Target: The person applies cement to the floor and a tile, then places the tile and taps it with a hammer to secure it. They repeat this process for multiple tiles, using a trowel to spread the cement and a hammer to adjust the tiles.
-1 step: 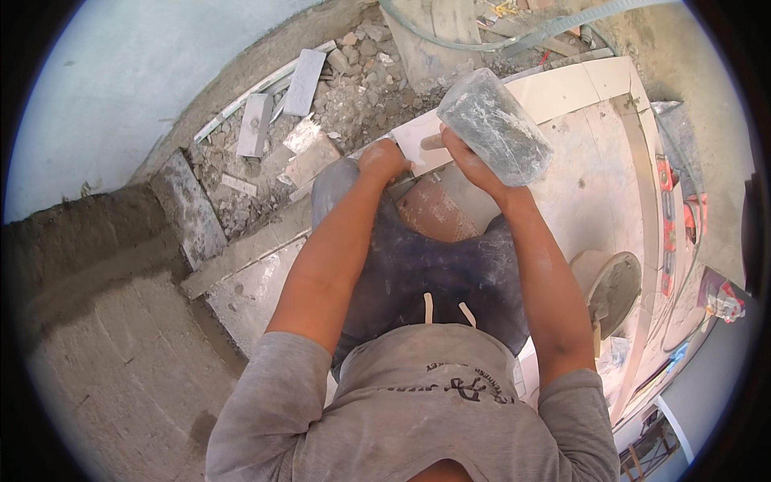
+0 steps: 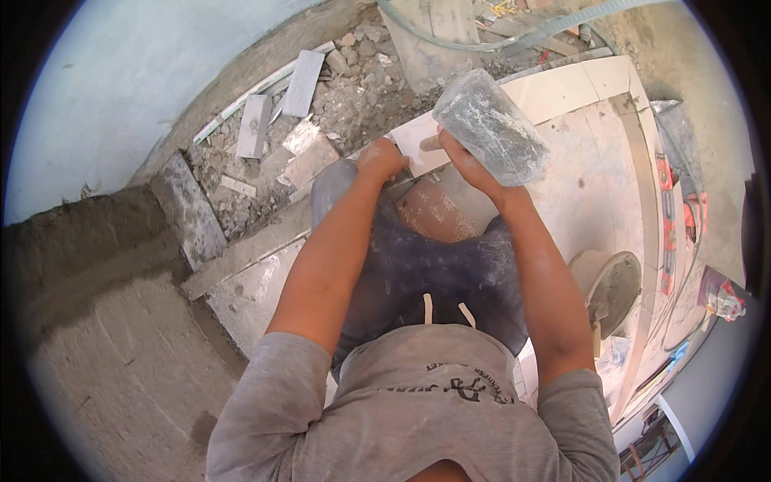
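My right hand [image 2: 466,163] is wrapped round the short wooden handle [image 2: 431,143] of a mallet, with the big, dusty grey rubber head [image 2: 494,128] tilted above the white ledge. A white tile [image 2: 412,135] lies beneath the handle at the ledge's edge. At this tile's left end is my left hand [image 2: 381,159], fingers curled, thumb by the tile's corner. Whatever those fingers may hold is hidden. Between my knees a reddish, dusty textured surface [image 2: 438,210] shows.
Rubble [image 2: 361,88] fills the far-left strip, with a grey block [image 2: 254,126] and loose pieces on it. A bucket of grey mortar [image 2: 617,293] stands by my right forearm. A hose [image 2: 450,46] crosses the far side. Wet cement [image 2: 96,241] covers the lower left.
The mallet and my right hand have shifted very slightly to the left. My left hand stays at the tile's end.
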{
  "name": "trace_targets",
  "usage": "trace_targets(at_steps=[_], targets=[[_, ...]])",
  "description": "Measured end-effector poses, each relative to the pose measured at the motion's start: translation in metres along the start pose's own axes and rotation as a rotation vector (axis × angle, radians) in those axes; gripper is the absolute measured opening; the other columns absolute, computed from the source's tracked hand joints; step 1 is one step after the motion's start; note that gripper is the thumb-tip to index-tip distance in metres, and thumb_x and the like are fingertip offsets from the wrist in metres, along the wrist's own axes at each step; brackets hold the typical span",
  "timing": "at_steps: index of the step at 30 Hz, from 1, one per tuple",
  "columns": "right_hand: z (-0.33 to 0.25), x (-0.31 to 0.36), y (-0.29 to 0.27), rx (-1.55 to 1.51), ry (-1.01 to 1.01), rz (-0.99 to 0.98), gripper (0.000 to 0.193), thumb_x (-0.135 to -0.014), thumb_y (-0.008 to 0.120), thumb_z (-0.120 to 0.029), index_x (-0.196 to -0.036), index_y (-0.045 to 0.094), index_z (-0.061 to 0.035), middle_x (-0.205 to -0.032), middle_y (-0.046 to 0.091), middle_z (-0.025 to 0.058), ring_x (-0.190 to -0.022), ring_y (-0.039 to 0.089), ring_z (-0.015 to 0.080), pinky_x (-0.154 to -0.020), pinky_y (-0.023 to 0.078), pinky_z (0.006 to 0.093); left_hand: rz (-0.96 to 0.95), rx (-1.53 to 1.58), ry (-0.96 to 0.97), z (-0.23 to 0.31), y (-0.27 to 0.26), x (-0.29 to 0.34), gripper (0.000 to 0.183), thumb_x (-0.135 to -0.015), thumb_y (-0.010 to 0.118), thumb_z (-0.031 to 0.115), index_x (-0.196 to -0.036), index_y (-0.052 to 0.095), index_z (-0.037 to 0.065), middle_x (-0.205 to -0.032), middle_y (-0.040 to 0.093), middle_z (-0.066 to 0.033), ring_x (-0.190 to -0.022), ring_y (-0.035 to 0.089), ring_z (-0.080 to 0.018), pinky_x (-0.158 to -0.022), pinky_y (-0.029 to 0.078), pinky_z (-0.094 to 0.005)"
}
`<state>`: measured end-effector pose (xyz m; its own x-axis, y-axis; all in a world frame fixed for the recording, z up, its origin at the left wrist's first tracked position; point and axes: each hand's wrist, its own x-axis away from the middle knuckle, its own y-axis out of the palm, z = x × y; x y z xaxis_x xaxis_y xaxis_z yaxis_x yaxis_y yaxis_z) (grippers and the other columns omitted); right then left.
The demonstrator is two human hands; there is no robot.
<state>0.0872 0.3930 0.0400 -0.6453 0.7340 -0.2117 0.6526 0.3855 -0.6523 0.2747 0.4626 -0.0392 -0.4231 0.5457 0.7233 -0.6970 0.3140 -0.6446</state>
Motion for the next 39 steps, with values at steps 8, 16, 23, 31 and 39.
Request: trace_targets(at_steps=[8,16,23,31,39], targets=[[0.014,0.001,0.01,0.112,-0.098,0.0,0.026,-0.095,0.064,-0.032,-0.106,0.073,-0.0104,-0.106,0.074,0.0078,-0.1,0.067,0.0291,-0.089,0.051,0.0429,0.043,0.018,0.014,0.002,-0.007,-0.008,0.034,-0.083,0.08,0.037,-0.08,0.075,0.003,-0.07,0.073,-0.0069,-0.073,0.073,-0.0194,-0.076,0.054,-0.0358],[0.031,0.018,0.02,0.182,-0.127,0.001,0.031,-0.096,0.062,-0.035,-0.117,0.072,-0.014,-0.117,0.071,0.0091,-0.111,0.064,0.0318,-0.098,0.049,0.0427,0.071,-0.087,0.035,0.004,-0.005,-0.011,0.035,-0.084,0.08,0.037,-0.088,0.076,0.003,-0.07,0.074,-0.0064,-0.074,0.073,-0.02,-0.077,0.054,-0.0355],[0.051,0.016,0.017,-0.024,-0.02,0.019,0.035,-0.086,0.073,-0.026,-0.118,0.07,-0.0116,-0.116,0.07,0.0102,-0.109,0.064,0.0299,-0.094,0.051,0.0395,0.037,-0.143,-0.024,0.002,0.003,-0.02,0.046,-0.084,0.078,0.041,-0.108,0.073,0.002,-0.119,0.07,-0.0183,-0.109,0.068,-0.0295,-0.092,0.053,-0.0418],[0.075,-0.007,-0.051,-0.187,0.21,0.265,0.03,-0.075,0.08,-0.028,-0.096,0.069,-0.0103,-0.095,0.069,0.0089,-0.088,0.068,0.03,-0.076,0.055,0.0382,0.381,-0.516,0.749,0.043,0.049,-0.035,0.068,-0.081,0.078,0.043,-0.14,0.056,0.016,-0.147,0.044,-0.0209,-0.137,0.039,-0.0389,-0.115,0.03,-0.0495],[0.094,-0.039,-0.114,-0.023,0.272,0.316,0.03,-0.077,0.073,-0.031,-0.101,0.073,-0.0129,-0.099,0.071,0.0099,-0.091,0.069,0.0295,-0.078,0.055,0.0404,0.188,-0.743,0.513,0.092,0.038,-0.046,0.098,-0.078,0.08,0.051,-0.158,0.029,0.027,-0.162,0.022,-0.0249,-0.151,0.02,-0.0405,-0.122,0.014,-0.054]])
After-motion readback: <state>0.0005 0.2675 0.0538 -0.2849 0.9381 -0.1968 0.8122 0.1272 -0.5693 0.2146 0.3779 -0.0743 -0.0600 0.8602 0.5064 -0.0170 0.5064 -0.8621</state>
